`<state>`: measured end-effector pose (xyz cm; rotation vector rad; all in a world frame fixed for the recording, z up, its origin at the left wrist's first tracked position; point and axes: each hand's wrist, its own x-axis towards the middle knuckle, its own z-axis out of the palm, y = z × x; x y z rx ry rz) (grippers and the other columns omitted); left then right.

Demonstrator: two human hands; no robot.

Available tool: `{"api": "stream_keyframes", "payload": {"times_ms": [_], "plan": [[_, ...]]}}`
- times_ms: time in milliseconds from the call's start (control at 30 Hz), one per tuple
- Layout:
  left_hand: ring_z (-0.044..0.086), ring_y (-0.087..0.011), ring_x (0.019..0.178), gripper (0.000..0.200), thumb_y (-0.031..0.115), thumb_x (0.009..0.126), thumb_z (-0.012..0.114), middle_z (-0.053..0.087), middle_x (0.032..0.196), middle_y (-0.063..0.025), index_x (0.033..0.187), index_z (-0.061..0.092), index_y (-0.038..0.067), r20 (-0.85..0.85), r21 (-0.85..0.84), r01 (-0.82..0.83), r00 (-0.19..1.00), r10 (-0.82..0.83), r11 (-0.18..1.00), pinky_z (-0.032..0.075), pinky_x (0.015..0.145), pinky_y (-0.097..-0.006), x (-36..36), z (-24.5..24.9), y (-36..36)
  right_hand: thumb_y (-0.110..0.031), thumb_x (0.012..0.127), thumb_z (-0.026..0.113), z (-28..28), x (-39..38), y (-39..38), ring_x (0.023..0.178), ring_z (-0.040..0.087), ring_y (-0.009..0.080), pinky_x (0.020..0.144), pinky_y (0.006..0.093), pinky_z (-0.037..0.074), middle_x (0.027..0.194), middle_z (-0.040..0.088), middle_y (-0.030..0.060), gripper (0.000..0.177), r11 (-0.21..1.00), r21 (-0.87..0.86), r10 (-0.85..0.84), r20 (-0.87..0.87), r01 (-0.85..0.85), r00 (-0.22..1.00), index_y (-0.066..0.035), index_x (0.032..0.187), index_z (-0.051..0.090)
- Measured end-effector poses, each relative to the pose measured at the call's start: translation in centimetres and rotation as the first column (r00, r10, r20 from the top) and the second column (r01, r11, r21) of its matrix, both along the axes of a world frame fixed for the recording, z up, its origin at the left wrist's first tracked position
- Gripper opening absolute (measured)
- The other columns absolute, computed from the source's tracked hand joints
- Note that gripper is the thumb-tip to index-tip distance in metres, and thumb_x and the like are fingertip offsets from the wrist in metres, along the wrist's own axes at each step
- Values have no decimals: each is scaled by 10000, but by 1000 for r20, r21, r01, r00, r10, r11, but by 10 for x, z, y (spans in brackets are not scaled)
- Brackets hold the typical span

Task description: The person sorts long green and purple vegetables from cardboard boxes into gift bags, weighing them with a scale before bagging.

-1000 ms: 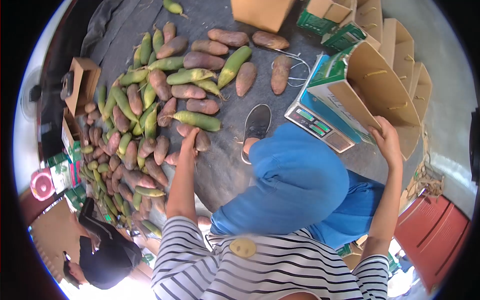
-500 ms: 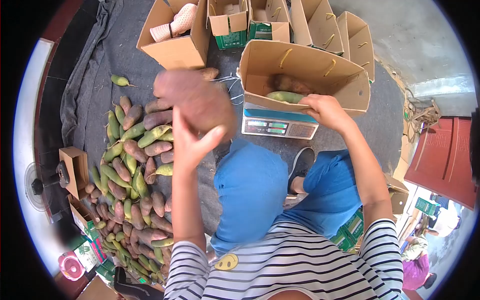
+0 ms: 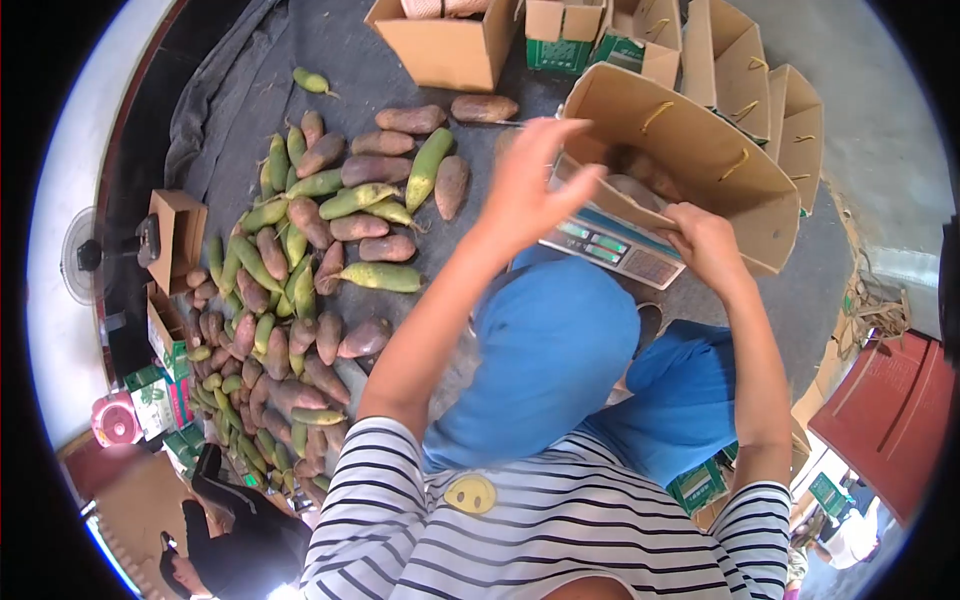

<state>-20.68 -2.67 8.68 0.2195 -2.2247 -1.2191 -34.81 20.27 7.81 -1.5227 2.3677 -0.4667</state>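
Observation:
My left hand (image 3: 538, 188) is slightly blurred, with fingers apart and nothing in it, beside the near left end of a cardboard box (image 3: 765, 225). With my right hand (image 3: 705, 245) I grip the box's near edge. The box is tilted on a digital scale (image 3: 610, 248), whose display and keypad face me. Inside lies a reddish radish (image 3: 632, 190), partly hidden by the near wall and in shadow. To the left spreads a large pile of green radishes (image 3: 358, 200) and reddish-brown radishes (image 3: 376, 170) on dark cloth.
Several open cardboard boxes with yellow cord handles stand behind, including a large carton (image 3: 445, 50) with a pink item. One green radish (image 3: 312, 80) lies apart. A fan (image 3: 85, 255) stands at far left. A person in dark clothes (image 3: 240, 520) is at lower left.
My left hand has moved right to the box and no longer holds the large reddish radishes. The box is more tilted, and a reddish radish shows where a green one was. The view has shifted.

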Motion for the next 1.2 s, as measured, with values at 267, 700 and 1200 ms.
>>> {"api": "stream_keyframes", "payload": {"times_ms": [267,700,1200], "plan": [[513,-330,1092,619,224,697,755,506,1179,-164,1223,478,52,884,-373,-34,288,367,927,457,848,-439,273,-191,-14,-129,816,633,0,4,-7,853,583,359,709,429,464,889,587,143,168,999,41,-13,8,13,1000,-64,962,584],[493,-262,1123,763,208,702,742,475,1226,-92,1371,384,121,823,-513,292,-99,559,807,427,871,-454,393,-278,-74,-74,816,630,7,9,-19,822,576,344,713,367,461,884,569,142,173,996,73,-65,78,59,995,-36,980,588],[546,-259,1001,707,304,570,832,512,1082,-82,1135,469,82,881,-403,336,-109,461,851,457,820,-408,385,-263,-58,-59,809,629,8,8,-21,833,579,342,727,368,462,900,575,138,189,995,77,-67,85,61,994,-33,991,587]]}}
